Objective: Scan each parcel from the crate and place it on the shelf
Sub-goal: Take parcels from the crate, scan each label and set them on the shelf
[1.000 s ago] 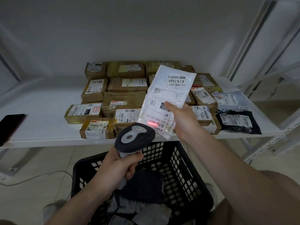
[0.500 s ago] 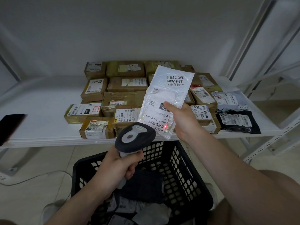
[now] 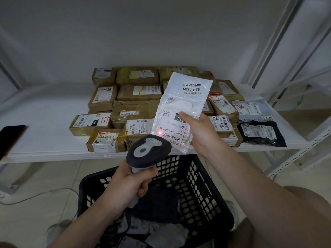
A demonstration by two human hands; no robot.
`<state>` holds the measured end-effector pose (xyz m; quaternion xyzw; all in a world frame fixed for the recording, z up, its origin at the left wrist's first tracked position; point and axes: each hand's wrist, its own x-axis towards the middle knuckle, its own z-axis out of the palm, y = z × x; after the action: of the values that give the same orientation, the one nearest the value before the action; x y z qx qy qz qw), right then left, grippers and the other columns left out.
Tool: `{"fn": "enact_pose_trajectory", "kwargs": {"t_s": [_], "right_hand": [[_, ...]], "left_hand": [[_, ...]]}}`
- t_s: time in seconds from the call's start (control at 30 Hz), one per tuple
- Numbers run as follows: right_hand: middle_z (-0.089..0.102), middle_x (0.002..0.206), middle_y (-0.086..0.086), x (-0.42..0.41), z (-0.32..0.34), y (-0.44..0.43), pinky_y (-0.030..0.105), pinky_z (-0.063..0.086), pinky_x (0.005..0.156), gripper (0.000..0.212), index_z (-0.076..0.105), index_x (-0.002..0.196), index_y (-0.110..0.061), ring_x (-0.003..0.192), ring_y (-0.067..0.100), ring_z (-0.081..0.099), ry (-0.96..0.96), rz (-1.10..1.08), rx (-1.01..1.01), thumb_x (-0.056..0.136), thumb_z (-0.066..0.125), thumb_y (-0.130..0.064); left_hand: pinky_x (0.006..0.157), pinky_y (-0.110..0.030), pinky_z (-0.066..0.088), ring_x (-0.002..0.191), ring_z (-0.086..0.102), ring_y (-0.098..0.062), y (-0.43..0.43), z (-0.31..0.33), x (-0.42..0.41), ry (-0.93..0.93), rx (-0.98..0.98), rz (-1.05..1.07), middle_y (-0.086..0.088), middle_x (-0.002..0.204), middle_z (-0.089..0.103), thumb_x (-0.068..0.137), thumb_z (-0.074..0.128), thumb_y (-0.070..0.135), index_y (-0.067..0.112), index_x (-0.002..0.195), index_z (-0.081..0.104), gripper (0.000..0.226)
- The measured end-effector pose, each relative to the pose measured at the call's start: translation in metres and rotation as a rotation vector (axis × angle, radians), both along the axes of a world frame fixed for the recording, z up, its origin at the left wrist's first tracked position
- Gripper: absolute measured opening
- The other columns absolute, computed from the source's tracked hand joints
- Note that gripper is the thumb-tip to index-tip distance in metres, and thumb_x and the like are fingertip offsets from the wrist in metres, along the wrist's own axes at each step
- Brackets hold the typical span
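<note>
The white parcel (image 3: 184,104) is held upright in the air at 12 o'clock above the crate (image 3: 202,190), in front of the loaded shelf (image 3: 44,122). The right hand (image 3: 198,133) pinches its right edge, thumb on the front and fingers hidden behind. The left hand (image 3: 129,183) has its fingers wrapped round the handle of the scanner (image 3: 148,152), which sits at the parcel's 7 o'clock and aims up at the label. The red dot (image 3: 160,133) falls at the 9 o'clock end of the barcode (image 3: 172,136), not across it, so the step in hand, the scan, probably wants a small turn of the scanner toward 3 o'clock until the light covers every bar. The plastic looks thin and creased near its lower edge, and it shines; holding the bag flat and tilting it slightly should cut glare and help the read. The thumb sits above the barcode and should stay clear of it. 1 steady moment should do better than sweeping. For placing, bare shelf lies at 9 o'clock of the brown boxes (image 3: 138,92), and the black bag (image 3: 259,133) marks a soft-bag group at 3 o'clock. More parcels (image 3: 157,235) wait in the crate.
</note>
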<state>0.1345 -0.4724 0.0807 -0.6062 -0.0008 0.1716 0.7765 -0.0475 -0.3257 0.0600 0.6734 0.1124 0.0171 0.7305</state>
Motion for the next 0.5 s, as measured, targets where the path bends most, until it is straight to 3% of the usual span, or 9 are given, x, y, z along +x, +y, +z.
{"fn": "enact_pose_trajectory", "kwargs": {"t_s": [0.27, 0.43, 0.5], "right_hand": [[0.08, 0.101, 0.003, 0.0004, -0.0002, -0.0013, 0.041, 0.064, 0.071, 0.016, 0.07, 0.113, -0.016, 0.09, 0.021, 0.078, 0.004, -0.003, -0.003, 0.098, 0.071, -0.014], [0.08, 0.103, 0.003, 0.0003, -0.0001, -0.0016, 0.038, 0.064, 0.067, 0.02, 0.07, 0.118, -0.014, 0.091, 0.02, 0.078, 0.0, 0.002, -0.007, 0.098, 0.07, -0.014], [0.08, 0.103, 0.004, 0.0003, -0.0004, -0.0015, 0.04, 0.064, 0.069, 0.02, 0.07, 0.118, -0.013, 0.09, 0.021, 0.078, 0.004, -0.003, -0.006, 0.098, 0.07, -0.013]], "left_hand": [[0.046, -0.027, 0.033, 0.049, 0.034, -0.018, -0.0011, 0.0007, -0.0001, 0.005, 0.0, 0.001, -0.009, 0.058, 0.039, 0.078, 0.072, 0.023, -0.001, 0.082, 0.058, 0.029], [0.046, -0.026, 0.034, 0.048, 0.036, -0.016, -0.0009, -0.0006, 0.0003, 0.012, -0.01, 0.014, -0.008, 0.058, 0.04, 0.072, 0.078, 0.032, -0.009, 0.093, 0.054, 0.052], [0.045, -0.026, 0.034, 0.047, 0.036, -0.016, -0.001, -0.0006, 0.0006, 0.017, -0.023, 0.026, -0.008, 0.058, 0.04, 0.072, 0.078, 0.03, -0.008, 0.092, 0.055, 0.049]]}}
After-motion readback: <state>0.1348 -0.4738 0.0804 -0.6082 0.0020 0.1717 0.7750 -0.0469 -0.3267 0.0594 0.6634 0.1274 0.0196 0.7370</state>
